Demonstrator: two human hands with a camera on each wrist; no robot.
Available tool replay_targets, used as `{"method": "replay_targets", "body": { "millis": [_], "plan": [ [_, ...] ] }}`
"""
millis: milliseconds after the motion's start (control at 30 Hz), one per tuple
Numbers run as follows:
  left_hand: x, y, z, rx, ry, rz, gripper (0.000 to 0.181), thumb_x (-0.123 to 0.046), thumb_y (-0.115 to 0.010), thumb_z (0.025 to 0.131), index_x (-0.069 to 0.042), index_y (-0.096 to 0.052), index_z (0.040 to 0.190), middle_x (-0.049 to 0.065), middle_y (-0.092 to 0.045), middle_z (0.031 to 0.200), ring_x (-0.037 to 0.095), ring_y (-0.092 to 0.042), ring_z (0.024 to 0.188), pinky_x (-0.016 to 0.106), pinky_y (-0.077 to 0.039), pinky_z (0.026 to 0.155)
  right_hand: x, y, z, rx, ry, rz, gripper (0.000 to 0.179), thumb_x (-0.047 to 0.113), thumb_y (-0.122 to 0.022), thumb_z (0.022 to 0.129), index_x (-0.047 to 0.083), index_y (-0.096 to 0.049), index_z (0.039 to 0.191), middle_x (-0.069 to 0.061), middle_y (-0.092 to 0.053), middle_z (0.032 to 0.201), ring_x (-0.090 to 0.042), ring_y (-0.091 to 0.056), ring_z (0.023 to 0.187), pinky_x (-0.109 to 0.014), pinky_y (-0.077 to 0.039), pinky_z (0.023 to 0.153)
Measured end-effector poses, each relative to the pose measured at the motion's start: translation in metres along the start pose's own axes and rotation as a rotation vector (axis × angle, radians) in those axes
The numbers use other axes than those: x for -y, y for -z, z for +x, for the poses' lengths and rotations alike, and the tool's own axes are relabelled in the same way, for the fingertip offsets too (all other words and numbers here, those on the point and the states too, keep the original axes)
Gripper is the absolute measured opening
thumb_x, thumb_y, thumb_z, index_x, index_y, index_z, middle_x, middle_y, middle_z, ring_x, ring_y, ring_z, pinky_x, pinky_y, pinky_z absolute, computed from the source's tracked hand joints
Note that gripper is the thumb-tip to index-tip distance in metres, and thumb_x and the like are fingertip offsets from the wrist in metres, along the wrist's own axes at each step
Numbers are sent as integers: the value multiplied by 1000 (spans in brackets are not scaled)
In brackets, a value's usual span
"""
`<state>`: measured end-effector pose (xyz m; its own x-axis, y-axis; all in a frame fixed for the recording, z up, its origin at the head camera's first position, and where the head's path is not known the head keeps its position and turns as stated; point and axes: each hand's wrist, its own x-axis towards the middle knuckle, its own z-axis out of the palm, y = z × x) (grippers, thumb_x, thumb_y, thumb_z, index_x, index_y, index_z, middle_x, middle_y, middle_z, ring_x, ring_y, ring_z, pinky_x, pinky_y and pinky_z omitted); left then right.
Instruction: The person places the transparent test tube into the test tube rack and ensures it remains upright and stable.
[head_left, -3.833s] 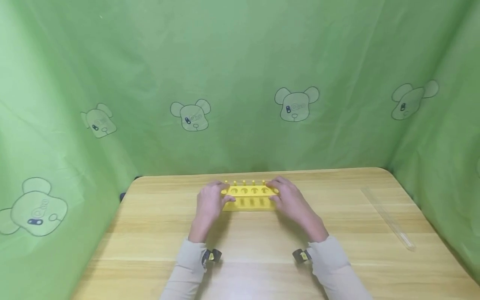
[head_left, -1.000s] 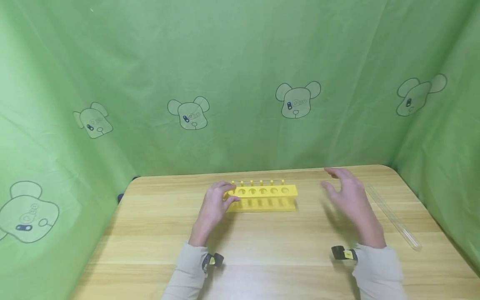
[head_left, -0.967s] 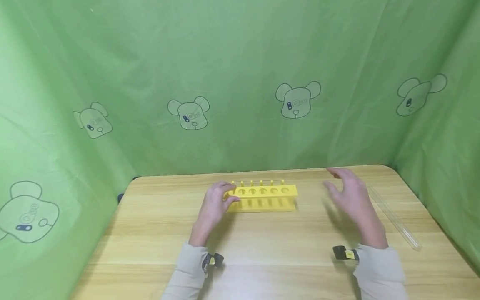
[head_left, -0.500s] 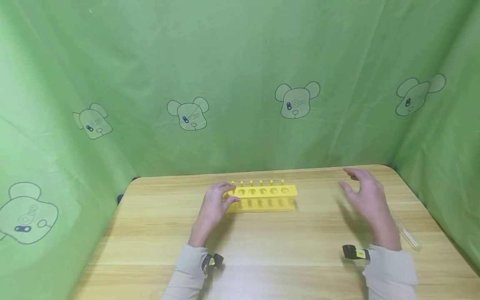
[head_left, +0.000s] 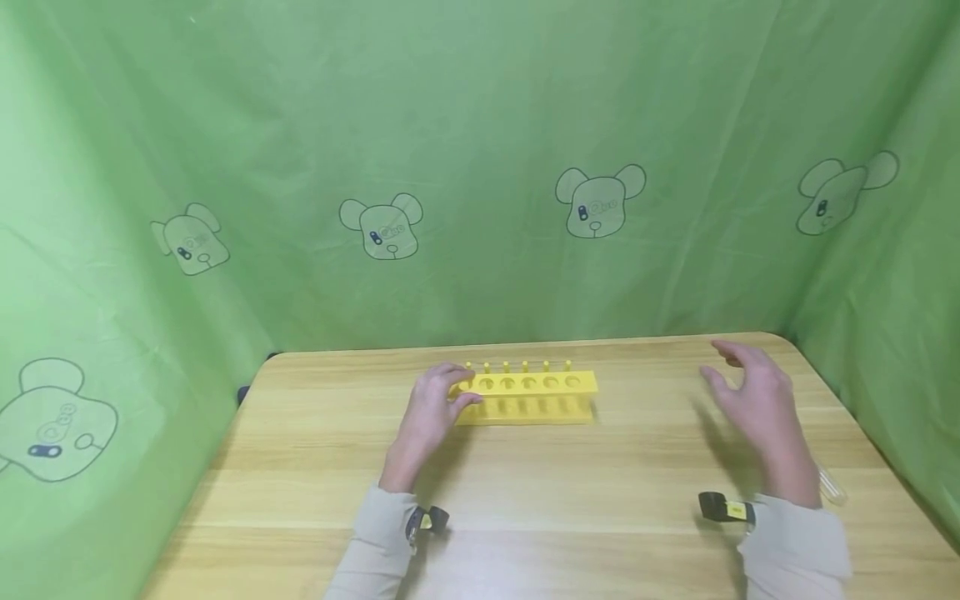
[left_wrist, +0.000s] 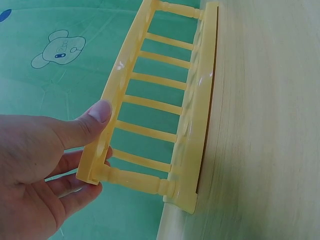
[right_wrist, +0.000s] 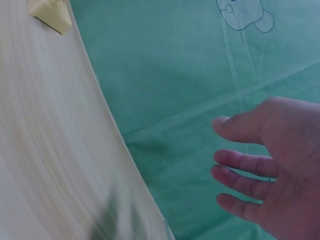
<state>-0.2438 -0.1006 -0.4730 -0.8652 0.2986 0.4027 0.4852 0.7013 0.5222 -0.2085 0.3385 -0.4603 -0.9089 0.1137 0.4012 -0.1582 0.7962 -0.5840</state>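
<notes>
A yellow test tube rack (head_left: 540, 392) stands upright on the wooden table, with a row of round holes along its top and pegs behind. My left hand (head_left: 426, 408) pinches the rack's left end; in the left wrist view the thumb (left_wrist: 100, 111) lies on the top bar and the fingers reach beneath it. To the right, my right hand (head_left: 761, 400) hovers above the table with thumb and fingers apart, holding nothing. A clear glass test tube (head_left: 832, 487) lies on the right side, mostly hidden behind the right hand and wrist.
The wooden table (head_left: 570, 483) has rounded back corners. A green curtain (head_left: 480, 283) with bear-head prints closes off the back and both sides. Each wrist bears a small black camera, the right camera (head_left: 712, 506) held above the tabletop.
Earlier both hands gripped the rack's ends. The right hand has let go and moved right toward the tube, covering more of it. The left hand and the rack stay put in the last second.
</notes>
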Motion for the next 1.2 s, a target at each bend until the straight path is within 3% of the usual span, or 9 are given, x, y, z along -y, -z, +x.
{"method": "replay_targets", "body": {
  "millis": [467, 800, 1200],
  "plan": [
    [0, -1, 0, -8, -1, -16, 40, -15, -85, 82, 0, -73, 117, 18, -71, 120, 33, -67, 114, 41, -54, 105, -17, 7, -5, 12, -89, -4, 48, 16, -61, 103, -7, -49, 143, -39, -49, 136, -57, -45, 123, -78, -26, 106],
    [3, -3, -1, -21, -22, -26, 40, -17, -85, 82, 1, -74, 116, 18, -72, 118, 33, -68, 112, 41, -54, 104, -29, 10, -8, 79, -173, -14, 54, 22, -57, 105, -6, -43, 149, -41, -43, 141, -61, -41, 124, -80, -31, 99],
    [4, -4, -1, -21, -18, -18, 41, -19, -85, 82, 0, -74, 116, 17, -72, 119, 32, -68, 113, 40, -54, 104, -40, 11, -14, 107, -213, -34, 55, 20, -56, 105, -8, -40, 149, -42, -42, 139, -62, -40, 122, -80, -33, 94]
  ]
}}
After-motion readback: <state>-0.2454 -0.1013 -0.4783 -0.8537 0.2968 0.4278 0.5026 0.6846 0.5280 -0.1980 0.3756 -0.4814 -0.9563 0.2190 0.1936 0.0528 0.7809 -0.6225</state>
